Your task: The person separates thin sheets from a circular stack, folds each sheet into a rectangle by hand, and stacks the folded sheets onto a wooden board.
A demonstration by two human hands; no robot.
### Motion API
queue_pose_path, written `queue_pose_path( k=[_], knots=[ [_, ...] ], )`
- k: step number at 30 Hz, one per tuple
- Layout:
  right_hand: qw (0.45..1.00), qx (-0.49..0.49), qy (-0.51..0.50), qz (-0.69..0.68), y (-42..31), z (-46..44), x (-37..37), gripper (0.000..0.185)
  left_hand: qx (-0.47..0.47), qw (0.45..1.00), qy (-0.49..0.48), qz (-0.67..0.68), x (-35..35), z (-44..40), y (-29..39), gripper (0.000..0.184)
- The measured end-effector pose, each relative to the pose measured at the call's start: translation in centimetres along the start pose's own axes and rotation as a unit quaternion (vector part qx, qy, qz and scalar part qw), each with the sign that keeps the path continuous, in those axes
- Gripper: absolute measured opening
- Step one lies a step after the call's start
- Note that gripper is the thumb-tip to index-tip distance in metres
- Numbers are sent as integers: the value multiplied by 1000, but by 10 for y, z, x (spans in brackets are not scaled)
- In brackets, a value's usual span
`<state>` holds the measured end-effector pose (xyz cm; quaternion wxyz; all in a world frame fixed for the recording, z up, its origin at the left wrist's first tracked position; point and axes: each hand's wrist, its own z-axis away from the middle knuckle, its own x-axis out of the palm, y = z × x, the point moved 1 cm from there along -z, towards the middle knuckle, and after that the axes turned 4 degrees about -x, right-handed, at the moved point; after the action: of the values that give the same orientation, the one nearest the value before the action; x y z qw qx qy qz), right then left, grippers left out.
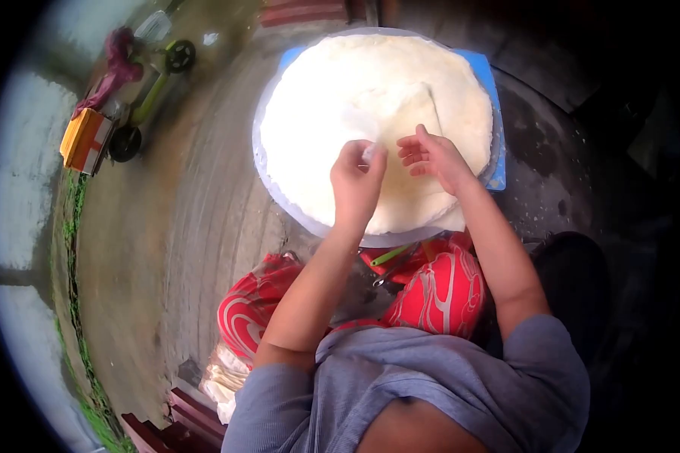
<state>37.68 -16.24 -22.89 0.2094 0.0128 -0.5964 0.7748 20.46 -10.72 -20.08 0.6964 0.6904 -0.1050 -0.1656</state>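
Note:
A wide, round, pale sheet that looks like dough (310, 151) covers a round tray (317, 228) in front of me. A fold or cut edge runs across its right half. My left hand (359, 181) is over the middle of the sheet, with thumb and fingers pinched together on a small whitish piece (369, 154), whose kind I cannot make out. Just to its right, my right hand (434, 160) hovers with fingers apart and curved, palm turned toward the left hand, holding nothing. Whether either hand touches the sheet is unclear.
Something flat and blue (497, 170) juts out from under the tray. A green-handled tool (389, 255) lies below the near rim, between my red-trousered knees (446, 294). At far left stands a green scooter (147, 102) beside a yellow-orange box (85, 141).

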Motion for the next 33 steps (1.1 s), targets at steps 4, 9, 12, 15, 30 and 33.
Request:
queue_pose_path(
  k=[4, 9, 12, 15, 30, 33],
  knots=[
    [996, 20, 41, -73, -3, -4, -23, 45, 109, 967, -113, -199, 41, 16, -7, 32],
    [974, -41, 79, 207, 18, -7, -39, 38, 292, 878, -61, -376, 26, 4, -48, 42],
    [965, -22, 52, 257, 21, -7, -41, 39, 173, 781, -105, -591, 17, 0, -78, 64],
    [885, -62, 129, 443, 15, 8, -30, 40, 190, 782, -98, -585, 14, 2, -88, 63],
    [915, -189, 35, 354, -44, -5, 54, 40, 60, 986, -98, -123, -75, 106, -8, 34],
    [955, -200, -52, 211, -92, 33, 127, 47, -147, 972, -50, 176, -122, 133, 18, 42]
  ],
)
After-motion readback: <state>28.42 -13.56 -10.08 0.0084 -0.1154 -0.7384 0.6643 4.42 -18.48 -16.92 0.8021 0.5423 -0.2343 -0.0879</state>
